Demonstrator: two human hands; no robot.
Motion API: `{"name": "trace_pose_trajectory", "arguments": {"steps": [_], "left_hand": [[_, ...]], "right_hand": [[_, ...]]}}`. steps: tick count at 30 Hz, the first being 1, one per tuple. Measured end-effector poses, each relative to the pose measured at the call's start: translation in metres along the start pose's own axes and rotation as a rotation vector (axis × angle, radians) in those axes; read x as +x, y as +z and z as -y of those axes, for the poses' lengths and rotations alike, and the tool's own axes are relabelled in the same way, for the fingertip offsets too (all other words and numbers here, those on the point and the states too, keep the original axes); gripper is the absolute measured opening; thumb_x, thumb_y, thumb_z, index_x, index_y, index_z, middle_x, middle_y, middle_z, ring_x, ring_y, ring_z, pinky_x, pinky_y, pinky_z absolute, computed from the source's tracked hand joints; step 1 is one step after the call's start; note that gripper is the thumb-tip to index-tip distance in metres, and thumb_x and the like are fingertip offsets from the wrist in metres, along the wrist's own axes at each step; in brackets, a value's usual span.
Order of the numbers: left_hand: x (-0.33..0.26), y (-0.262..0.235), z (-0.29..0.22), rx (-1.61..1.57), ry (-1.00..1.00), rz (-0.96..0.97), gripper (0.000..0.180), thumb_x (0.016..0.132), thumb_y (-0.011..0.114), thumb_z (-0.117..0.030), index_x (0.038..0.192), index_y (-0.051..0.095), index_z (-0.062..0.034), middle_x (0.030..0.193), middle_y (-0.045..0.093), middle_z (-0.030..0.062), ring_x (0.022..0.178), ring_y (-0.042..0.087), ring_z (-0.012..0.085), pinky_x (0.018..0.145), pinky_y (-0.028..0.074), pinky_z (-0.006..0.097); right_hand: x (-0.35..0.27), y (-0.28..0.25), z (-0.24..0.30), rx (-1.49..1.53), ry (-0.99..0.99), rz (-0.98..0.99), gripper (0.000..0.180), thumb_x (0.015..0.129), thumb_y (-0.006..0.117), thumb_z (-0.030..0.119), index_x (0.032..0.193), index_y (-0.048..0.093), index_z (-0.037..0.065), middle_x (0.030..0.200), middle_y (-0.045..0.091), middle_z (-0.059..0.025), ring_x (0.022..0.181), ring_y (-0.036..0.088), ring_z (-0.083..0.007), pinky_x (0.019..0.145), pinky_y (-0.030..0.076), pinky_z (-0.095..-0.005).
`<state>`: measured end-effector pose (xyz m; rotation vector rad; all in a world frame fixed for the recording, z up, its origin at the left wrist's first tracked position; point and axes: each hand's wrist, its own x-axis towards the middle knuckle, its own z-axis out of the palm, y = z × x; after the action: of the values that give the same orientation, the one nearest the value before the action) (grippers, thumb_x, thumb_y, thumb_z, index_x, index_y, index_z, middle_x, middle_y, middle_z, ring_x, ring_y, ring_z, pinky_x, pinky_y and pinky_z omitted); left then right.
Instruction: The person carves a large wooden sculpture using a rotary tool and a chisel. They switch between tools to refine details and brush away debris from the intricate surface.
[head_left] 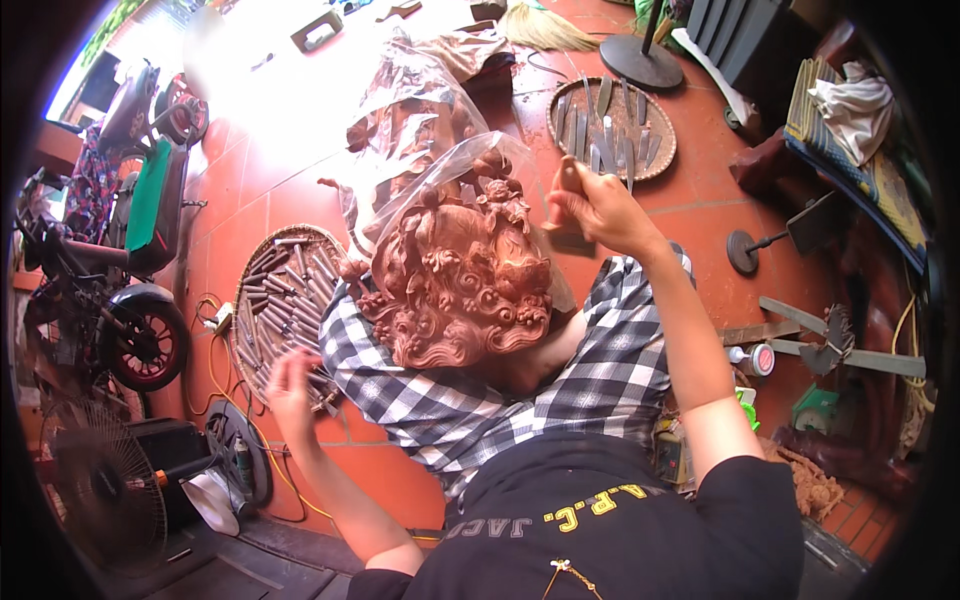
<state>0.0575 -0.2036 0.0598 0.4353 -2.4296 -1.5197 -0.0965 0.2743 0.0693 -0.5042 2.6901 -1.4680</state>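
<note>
In front of me, between my bent legs, a reddish-brown wood carving [460,270] stands, covered in deep curls and small figures. Clear plastic sheeting [505,150] drapes over its far side. My right hand [610,215], raised just right of the carving, is closed on a brown wooden mallet [570,238], which is blurred. Low on the left, my left hand [290,395] hovers by the near edge of a round woven tray [240,345] full of chisels [285,290]. Its fingers are bunched together; what they hold, if anything, is hidden.
A second woven tray [665,165] with flat blades lies at the far right, near a round black stand base [640,62]. Left stand a motorbike [145,335] and a fan [105,485]. A yellow cord [265,440] runs over the red floor tiles. A metal clamp [830,345] lies right.
</note>
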Motion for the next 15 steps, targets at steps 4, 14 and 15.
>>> {"name": "trace_pose_trajectory", "arguments": {"steps": [4, 14, 15], "left_hand": [[0.076, 0.032, 0.09, 0.168, -0.071, -0.448, 0.033, 0.095, 0.064, -0.024, 0.113, 0.064, 0.004, 0.1, 0.069, 0.0112, 0.089, 0.063, 0.0168, 0.085, 0.048, 0.032], [0.102, 0.122, 0.101, 0.996, -0.412, -0.101, 0.06, 0.092, 0.045, -0.057, 0.116, 0.066, -0.0064, 0.113, 0.068, 0.0231, 0.109, 0.063, 0.0409, 0.092, 0.047, 0.05], [0.101, 0.121, 0.104, 0.991, -0.401, -0.107, 0.059, 0.093, 0.046, -0.056, 0.116, 0.066, -0.0064, 0.111, 0.068, 0.0235, 0.107, 0.064, 0.0413, 0.091, 0.047, 0.051]], "right_hand": [[0.012, 0.029, 0.011, 0.439, -0.034, 0.029, 0.014, 0.095, 0.059, 0.009, 0.106, 0.056, 0.002, 0.088, 0.073, -0.0158, 0.072, 0.07, -0.0237, 0.059, 0.054, -0.0349], [0.036, 0.039, 0.012, 0.397, -0.061, 0.094, 0.019, 0.096, 0.056, 0.012, 0.111, 0.057, 0.0, 0.079, 0.071, -0.0161, 0.072, 0.071, -0.0281, 0.06, 0.052, -0.0384], [0.037, 0.044, -0.002, 0.18, 0.084, 0.24, 0.02, 0.096, 0.057, 0.013, 0.111, 0.058, 0.001, 0.08, 0.071, -0.0184, 0.075, 0.07, -0.0316, 0.061, 0.052, -0.0406]]}}
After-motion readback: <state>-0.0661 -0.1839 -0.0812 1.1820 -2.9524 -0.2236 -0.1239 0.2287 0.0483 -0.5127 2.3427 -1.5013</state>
